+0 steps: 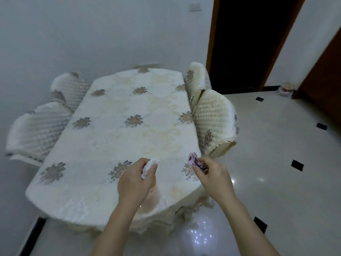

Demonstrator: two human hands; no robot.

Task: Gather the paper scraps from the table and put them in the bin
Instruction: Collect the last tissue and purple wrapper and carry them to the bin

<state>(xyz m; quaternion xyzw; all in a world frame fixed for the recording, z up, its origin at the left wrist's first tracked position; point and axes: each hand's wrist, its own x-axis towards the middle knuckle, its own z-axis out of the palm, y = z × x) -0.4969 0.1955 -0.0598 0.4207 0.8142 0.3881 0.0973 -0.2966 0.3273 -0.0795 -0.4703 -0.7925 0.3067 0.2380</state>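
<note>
My left hand (pixel 135 183) is closed around a crumpled white paper scrap (pixel 150 166) above the near end of the table (pixel 103 182). My right hand (pixel 212 174) grips a crumpled pink and dark printed paper scrap (pixel 195 160) over the table's near right edge. The table carries a cream cloth with embroidered flowers, and I see no loose scrap lying on it. A small pink and white container (pixel 285 90) stands on the floor far right by the door frame; I cannot tell whether it is the bin.
Two quilted chairs (pixel 214 119) stand along the table's right side and two more (pixel 36 126) along its left. A dark doorway (pixel 249 43) lies behind on the right. Glossy tiled floor (pixel 276 163) spreads to the right of the table.
</note>
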